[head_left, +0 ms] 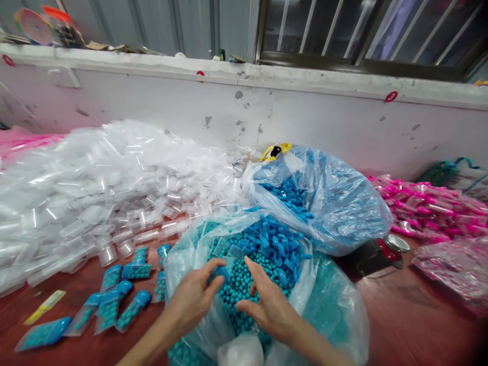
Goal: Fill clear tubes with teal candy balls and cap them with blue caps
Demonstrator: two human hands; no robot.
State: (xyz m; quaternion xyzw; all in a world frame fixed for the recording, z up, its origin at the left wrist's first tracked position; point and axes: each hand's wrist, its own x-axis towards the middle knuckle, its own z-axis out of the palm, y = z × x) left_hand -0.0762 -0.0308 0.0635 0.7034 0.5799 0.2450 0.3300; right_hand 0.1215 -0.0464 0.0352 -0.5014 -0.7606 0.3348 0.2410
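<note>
In front of you runs a pale wall (312, 114) with worn grey spots, topped by a white ledge (152, 63). Round red stickers (391, 96) dot its edge; the one toward your right reads 3. Above are grey ribbed panels (152, 25) and, to their right, a dark-framed window (312, 30) with light bars. An orange-rimmed container (64, 28) sits at the ledge's left end, beside a round pinkish item (35, 26). On the red tabletop (385, 315), bright pink pieces (438, 208) are heaped at your right, behind a clear plastic bag (457, 267). A slim yellow item (46, 306) lies at your left.
</note>
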